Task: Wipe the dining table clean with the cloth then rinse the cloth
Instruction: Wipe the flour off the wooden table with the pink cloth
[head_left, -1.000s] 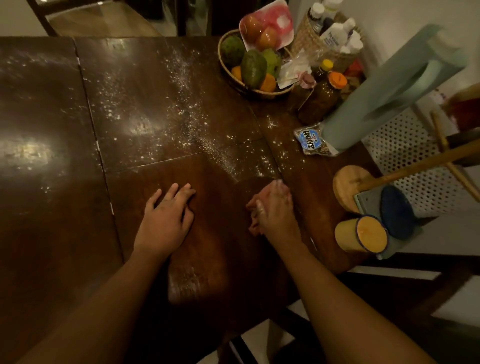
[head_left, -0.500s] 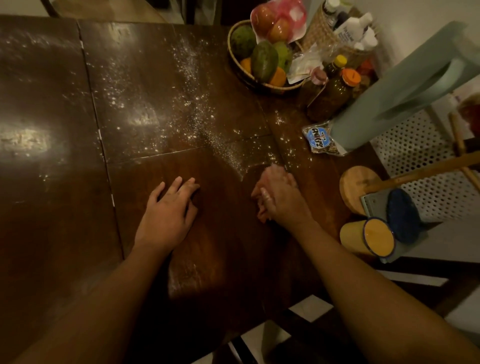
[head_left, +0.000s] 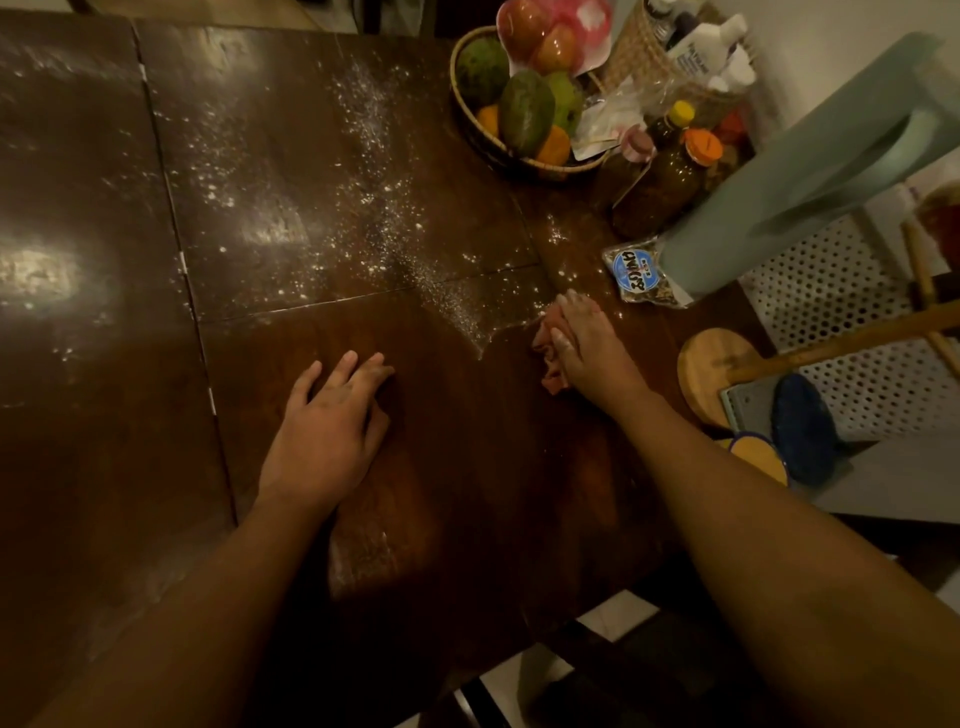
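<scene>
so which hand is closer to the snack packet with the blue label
Right. The right hand, on the cloth, sits just below-left of the snack packet; the left hand rests flat on the table far to its left.

Wooden table (head_left: 467, 467): white powder (head_left: 452, 312) scattered; fruit basket (head_left: 453, 78), bottles (head_left: 670, 182), snack packet (head_left: 636, 273) at right; cloth (head_left: 550, 366) beside powder.
</scene>
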